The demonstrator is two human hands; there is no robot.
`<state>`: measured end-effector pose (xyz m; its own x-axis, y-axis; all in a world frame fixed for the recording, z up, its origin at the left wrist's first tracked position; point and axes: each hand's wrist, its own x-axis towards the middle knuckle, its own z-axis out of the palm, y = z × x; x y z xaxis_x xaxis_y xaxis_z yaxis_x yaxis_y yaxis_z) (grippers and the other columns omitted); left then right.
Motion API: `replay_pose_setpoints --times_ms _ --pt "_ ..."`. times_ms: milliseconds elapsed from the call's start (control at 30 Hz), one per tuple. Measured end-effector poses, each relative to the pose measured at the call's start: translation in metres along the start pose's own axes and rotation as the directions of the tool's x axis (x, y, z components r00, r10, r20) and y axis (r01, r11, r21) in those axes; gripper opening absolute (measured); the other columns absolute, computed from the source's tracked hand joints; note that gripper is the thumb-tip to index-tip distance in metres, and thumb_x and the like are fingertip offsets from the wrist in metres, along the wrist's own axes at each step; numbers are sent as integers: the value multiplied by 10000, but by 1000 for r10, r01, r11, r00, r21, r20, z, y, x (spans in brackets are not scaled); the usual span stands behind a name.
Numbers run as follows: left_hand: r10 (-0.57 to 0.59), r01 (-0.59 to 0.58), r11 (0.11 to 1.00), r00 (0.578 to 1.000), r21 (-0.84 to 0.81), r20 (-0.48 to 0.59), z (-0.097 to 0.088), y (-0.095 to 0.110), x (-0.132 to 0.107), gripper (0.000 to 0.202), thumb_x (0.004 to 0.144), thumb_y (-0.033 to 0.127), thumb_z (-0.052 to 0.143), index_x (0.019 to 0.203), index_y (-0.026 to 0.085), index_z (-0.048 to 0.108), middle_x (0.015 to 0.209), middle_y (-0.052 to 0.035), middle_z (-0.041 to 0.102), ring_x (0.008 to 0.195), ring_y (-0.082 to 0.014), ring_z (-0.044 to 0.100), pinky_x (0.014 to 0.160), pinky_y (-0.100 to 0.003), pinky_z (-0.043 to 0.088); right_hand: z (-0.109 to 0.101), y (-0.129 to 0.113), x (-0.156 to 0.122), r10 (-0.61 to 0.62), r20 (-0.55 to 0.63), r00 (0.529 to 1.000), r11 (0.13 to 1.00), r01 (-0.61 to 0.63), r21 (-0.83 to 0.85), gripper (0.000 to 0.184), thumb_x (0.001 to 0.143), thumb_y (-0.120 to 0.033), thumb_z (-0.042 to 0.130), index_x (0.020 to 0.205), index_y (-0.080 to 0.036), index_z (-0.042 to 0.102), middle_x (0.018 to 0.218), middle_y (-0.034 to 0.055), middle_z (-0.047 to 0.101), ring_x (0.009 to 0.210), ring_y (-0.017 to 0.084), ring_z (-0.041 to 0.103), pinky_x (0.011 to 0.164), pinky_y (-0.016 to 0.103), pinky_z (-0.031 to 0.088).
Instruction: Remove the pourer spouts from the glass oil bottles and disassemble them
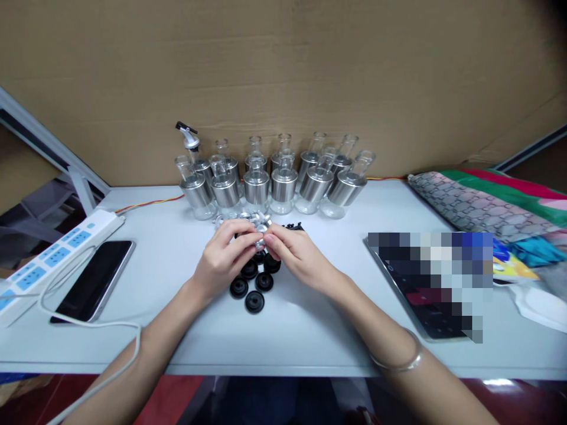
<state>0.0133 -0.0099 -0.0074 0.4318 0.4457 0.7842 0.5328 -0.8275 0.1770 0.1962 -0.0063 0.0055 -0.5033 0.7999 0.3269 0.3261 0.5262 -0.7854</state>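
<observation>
My left hand point(228, 255) and my right hand point(297, 254) meet over the middle of the table, fingertips pinched together on a small silver spout piece point(261, 229). My fingers cover much of it. More shiny silver spout pieces point(220, 220) lie just behind the hands, partly hidden. Below my fingers, several round black caps point(254, 301) are spread on the table, and some are covered by the hands. Small black parts point(292, 226) lie behind my right hand.
Two rows of glass bottles point(283, 184) with metal sleeves stand at the back; one bears a silver-and-black pourer point(190, 139). A power strip point(57, 257), a cable and a phone point(95, 280) are left. A tablet-like device point(411, 289) and colourful fabric point(500, 195) are right.
</observation>
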Motion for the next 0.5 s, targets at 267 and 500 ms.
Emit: replay_pose_setpoints --times_ms 267,500 --pt "-225 218 937 974 -274 5 -2 8 7 81 821 142 650 901 156 649 839 -37 651 782 -117 608 674 -218 497 6 2 0 -208 -108 972 962 183 -204 302 993 -293 277 715 -213 364 625 -31 399 549 116 395 546 227 314" --pt "-363 369 861 928 -349 85 -5 11 11 99 849 240 619 797 164 653 734 -21 668 658 -118 582 624 -235 464 7 3 0 -370 -140 919 892 309 -329 262 996 -254 291 784 -196 433 700 15 521 640 135 473 610 239 390"
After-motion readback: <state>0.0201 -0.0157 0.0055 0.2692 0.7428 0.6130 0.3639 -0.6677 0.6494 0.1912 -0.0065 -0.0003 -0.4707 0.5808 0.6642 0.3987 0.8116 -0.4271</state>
